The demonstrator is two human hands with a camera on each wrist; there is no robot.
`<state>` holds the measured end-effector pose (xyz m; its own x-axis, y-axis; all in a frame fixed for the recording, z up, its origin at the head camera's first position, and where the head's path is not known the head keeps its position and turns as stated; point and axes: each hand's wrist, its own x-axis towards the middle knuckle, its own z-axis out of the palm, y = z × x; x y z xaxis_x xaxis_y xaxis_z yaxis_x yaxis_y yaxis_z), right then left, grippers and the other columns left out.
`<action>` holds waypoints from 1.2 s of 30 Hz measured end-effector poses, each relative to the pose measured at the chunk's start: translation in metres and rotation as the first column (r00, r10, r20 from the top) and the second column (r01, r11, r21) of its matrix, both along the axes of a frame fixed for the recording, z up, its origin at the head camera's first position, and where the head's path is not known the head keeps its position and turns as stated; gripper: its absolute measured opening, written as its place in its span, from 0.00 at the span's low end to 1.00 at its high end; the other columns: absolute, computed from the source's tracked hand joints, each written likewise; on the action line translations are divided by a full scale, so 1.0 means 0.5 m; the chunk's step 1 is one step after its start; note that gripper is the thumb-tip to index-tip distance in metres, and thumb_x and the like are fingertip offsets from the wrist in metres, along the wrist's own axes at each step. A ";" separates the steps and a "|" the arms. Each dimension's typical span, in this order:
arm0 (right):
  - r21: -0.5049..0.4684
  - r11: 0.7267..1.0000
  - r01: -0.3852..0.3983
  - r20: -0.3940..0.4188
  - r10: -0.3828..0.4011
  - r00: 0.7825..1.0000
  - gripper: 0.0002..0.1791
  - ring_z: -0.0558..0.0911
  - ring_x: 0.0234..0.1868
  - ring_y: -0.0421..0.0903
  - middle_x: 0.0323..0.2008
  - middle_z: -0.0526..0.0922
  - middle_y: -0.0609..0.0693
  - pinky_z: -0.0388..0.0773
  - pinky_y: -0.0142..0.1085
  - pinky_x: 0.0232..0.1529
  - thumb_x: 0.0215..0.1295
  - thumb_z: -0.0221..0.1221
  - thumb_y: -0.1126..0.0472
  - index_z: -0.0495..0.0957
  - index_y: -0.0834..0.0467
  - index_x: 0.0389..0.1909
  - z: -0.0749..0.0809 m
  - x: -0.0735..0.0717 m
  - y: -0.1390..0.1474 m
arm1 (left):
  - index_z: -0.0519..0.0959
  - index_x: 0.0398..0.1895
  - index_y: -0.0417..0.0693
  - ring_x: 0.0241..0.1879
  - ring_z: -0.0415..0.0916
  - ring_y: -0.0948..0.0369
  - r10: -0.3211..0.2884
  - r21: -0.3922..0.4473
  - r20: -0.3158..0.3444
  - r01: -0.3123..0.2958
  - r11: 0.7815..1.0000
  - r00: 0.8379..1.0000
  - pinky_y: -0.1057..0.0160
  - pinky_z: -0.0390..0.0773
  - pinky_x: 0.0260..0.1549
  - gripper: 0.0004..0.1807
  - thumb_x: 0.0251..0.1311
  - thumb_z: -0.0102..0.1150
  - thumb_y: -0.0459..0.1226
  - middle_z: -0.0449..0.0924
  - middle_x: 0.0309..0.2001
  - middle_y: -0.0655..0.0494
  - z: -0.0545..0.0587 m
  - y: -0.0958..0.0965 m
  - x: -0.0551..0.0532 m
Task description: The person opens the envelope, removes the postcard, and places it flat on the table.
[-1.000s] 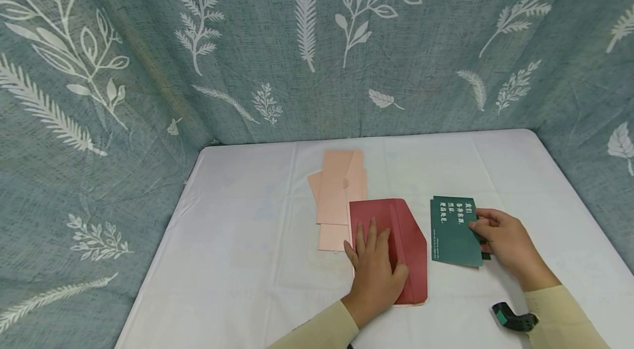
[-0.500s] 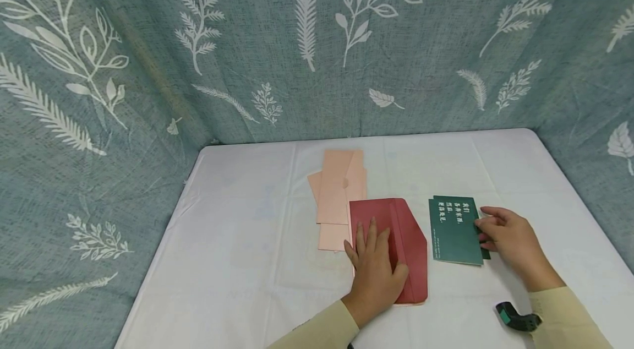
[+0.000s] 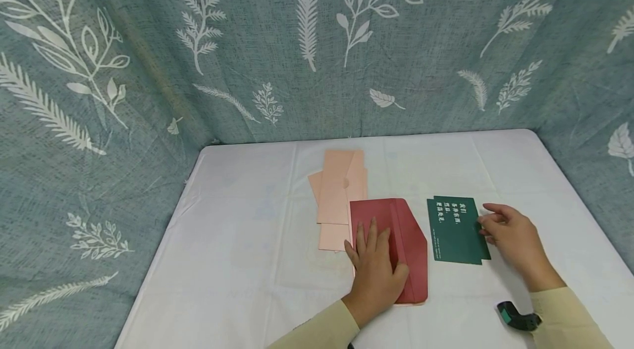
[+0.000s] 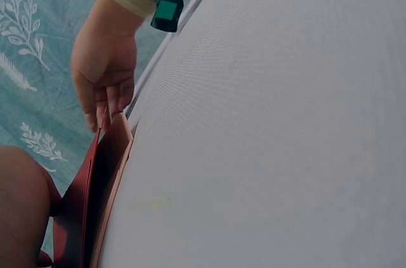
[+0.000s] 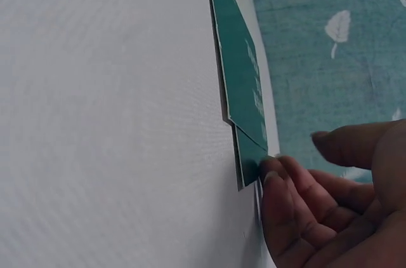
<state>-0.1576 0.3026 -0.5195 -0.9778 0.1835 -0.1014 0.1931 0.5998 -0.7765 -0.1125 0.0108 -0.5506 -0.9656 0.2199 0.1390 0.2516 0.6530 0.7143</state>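
Observation:
A red envelope lies on the white table with its pointed flap to the right, and my left hand rests on it with fingers spread. In the left wrist view, the envelope's mouth gapes a little beside my hand. To its right are green cards with white print, one offset over another. Beside their right edge is my right hand, fingers loosely bent. The right wrist view has its thumb raised apart from the fingers, whose tips are right at the card edge.
Several pale pink envelopes overlap behind the red one. A white cloth covers the table, and a patterned curtain hangs behind it. A black wrist device sits at the right sleeve.
My right hand has let go of the upper green card and drawn slightly right. That card has slid left and settled flat over the other. The left hand has stayed put.

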 end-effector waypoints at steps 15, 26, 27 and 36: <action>0.195 0.946 -0.258 -0.216 0.298 0.930 0.28 0.77 0.65 0.69 0.65 0.77 0.70 0.76 0.67 0.59 0.83 0.62 0.58 0.72 0.69 0.74 0.004 0.013 -0.054 | 0.68 0.78 0.37 0.84 0.36 0.35 0.002 0.001 0.001 -0.002 1.000 1.000 0.15 0.31 0.66 0.37 0.65 0.57 0.39 0.51 0.85 0.38 0.002 0.000 0.003; 0.244 0.855 -0.458 -0.203 0.507 0.838 0.33 0.65 0.77 0.69 0.76 0.71 0.64 0.64 0.72 0.69 0.79 0.66 0.53 0.71 0.61 0.78 -0.006 0.025 -0.105 | 0.69 0.77 0.36 0.84 0.37 0.33 0.000 -0.008 -0.014 -0.001 1.000 1.000 0.14 0.33 0.65 0.37 0.65 0.57 0.39 0.53 0.84 0.36 0.000 0.000 0.001; 0.260 0.846 -0.465 -0.206 0.519 0.829 0.33 0.65 0.77 0.68 0.76 0.71 0.63 0.64 0.71 0.69 0.79 0.67 0.53 0.71 0.61 0.78 -0.008 0.026 -0.110 | 0.69 0.77 0.36 0.84 0.37 0.33 0.000 -0.009 -0.015 0.000 1.000 1.000 0.14 0.33 0.65 0.37 0.65 0.57 0.39 0.53 0.84 0.36 0.000 0.000 0.001; 0.392 0.730 -0.560 -0.134 0.647 0.751 0.38 0.56 0.83 0.66 0.83 0.64 0.57 0.54 0.71 0.73 0.77 0.67 0.49 0.69 0.58 0.82 -0.022 0.034 -0.159 | 0.69 0.78 0.38 0.84 0.36 0.34 0.003 -0.041 0.020 -0.003 0.999 1.000 0.15 0.33 0.66 0.37 0.67 0.59 0.41 0.52 0.85 0.37 0.005 0.000 0.001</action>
